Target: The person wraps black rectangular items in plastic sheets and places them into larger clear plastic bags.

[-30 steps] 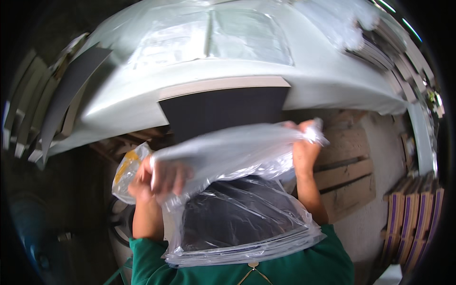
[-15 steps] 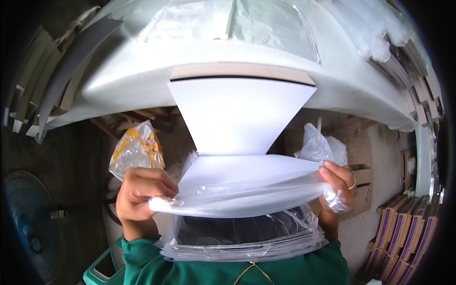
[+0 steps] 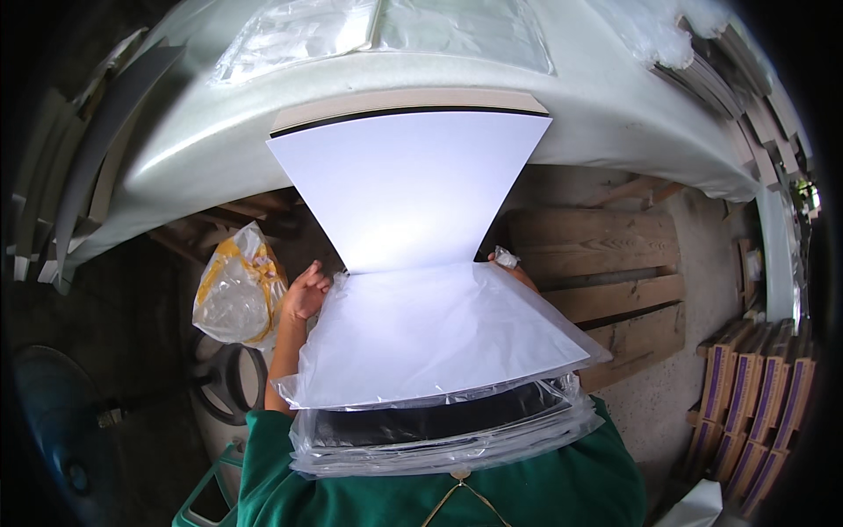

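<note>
A white board (image 3: 413, 184) stands in front of me, leaning back against the table edge. Nearer, a white sheet in a clear plastic bag (image 3: 430, 334) slopes down from its lower edge toward my lap. My left hand (image 3: 307, 292) is beside the left upper corner of the bagged sheet, fingers partly spread, holding nothing visible. Behind the right upper corner, my right hand (image 3: 520, 274) is mostly hidden, with a crumpled bit of clear plastic (image 3: 506, 257) at its fingers. Under the bagged sheet, a stack of black boards in clear bags (image 3: 430, 426) rests on my lap.
Ahead is a table under a pale cover (image 3: 606, 114), with clear bagged sheets (image 3: 457, 35) on it. A yellow-and-clear plastic bag (image 3: 237, 294) hangs at the left. A wooden pallet (image 3: 606, 290) lies on the floor, with stacked boxes (image 3: 746, 404) at right.
The bag's gathered opening has been drawn off my fingers and now lies spread over the white sheet. Both hands have moved forward to the far corners, and the left has let go.
</note>
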Available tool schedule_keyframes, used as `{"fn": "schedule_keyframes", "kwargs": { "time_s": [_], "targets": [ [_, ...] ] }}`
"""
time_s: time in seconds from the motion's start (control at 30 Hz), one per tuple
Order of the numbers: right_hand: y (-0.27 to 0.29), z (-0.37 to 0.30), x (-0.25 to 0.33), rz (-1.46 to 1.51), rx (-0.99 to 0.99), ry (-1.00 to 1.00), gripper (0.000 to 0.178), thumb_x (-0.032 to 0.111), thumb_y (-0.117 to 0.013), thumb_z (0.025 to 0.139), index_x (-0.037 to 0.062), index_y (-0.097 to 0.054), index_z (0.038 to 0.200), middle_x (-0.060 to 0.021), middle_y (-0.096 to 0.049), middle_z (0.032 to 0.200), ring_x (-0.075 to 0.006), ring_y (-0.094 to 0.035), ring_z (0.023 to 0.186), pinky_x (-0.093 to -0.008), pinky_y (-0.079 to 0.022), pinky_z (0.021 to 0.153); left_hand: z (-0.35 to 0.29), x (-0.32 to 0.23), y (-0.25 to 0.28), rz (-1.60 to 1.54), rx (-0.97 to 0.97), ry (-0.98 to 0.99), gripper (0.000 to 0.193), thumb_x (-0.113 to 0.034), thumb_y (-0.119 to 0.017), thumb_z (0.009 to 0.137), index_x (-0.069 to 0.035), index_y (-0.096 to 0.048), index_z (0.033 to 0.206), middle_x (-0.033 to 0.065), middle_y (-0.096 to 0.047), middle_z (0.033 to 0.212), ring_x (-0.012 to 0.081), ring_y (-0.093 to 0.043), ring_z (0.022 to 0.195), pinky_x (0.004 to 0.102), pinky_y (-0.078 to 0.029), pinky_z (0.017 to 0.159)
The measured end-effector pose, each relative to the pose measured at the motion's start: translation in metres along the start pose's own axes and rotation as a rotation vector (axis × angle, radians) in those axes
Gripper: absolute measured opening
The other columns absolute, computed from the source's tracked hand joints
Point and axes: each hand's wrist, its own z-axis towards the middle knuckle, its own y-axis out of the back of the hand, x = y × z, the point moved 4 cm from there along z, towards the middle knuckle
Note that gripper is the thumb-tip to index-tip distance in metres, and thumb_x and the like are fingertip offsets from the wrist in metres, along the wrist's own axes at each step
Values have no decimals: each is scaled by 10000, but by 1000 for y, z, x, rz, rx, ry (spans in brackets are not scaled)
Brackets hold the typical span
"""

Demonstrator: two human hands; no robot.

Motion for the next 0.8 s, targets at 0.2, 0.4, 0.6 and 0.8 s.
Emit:
{"fn": "schedule_keyframes", "kwargs": {
  "time_s": [0.2,0.4,0.6,0.8],
  "targets": [
    [-24,-19,30,-287,-42,126,144,158,-547,845,80,-537,966,13,-549,808,-68,-527,717,-225,-436,626,-33,-17,-110,1026,-2,-15,391,-373,-528,831,-23,-565,1001,47,-554,884,155,-468,787,263,-367,725],
    [-44,-25,39,-340,11,98,175,165,-563,836,78,-535,985,21,-535,796,-52,-501,723,-205,-419,621,-38,-14,-172,1500,173,198,265,-250,-591,817,-23,-524,935,-1,-544,831,86,-500,801,223,-390,713],
    [-4,0,11,-436,26,142,181,164,-578,823,83,-543,981,46,-512,701,-41,-462,601,-192,-382,537,-23,-22,-129,660,2,134,132,-206,-576,829,-84,-529,816,-63,-502,740,21,-429,674,176,-351,621],
    [-7,2,46,-738,-216,320,125,172,-579,808,83,-587,895,59,-489,617,-11,-410,529,-168,-297,424,12,10,33,786,-219,-42,74,-130,-598,811,-77,-565,851,-29,-547,736,47,-489,627,186,-391,562]
  ]
}}
